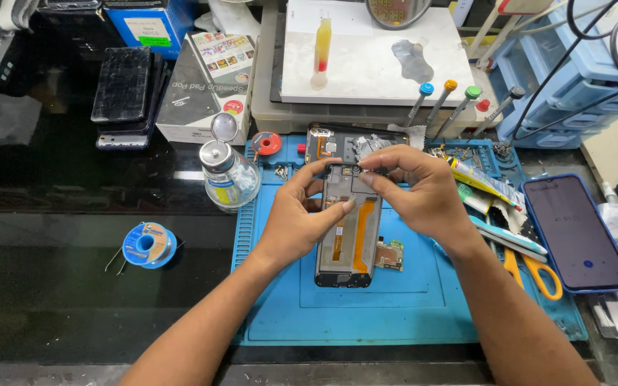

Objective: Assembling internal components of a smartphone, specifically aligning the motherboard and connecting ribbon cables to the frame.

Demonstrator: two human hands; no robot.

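An opened phone [347,227], its back cover off and its orange flex cables laid bare, was held tilted above the blue work mat [409,307]; the step in hand was judged to be fine work at the top edge of the frame, near the camera end. The left hand [296,218] was curled round the phone's left side, thumb laid across the inner face and forefinger hooked over the top corner; it was closed on the phone in a firm hold. The right hand [415,187] was drawn nearly shut, thumb and forefinger pinched together at the phone's upper right corner; whether a small part was caught between the fingertips could not be told. A small green circuit board [389,255] was lying on the mat just beside the phone's right edge; a second phone in a blue case [576,232] was set well apart to the right, with yellow-handled scissors [538,275] near it. A steady left-hand grip and a delicate pinch were judged to be called for.
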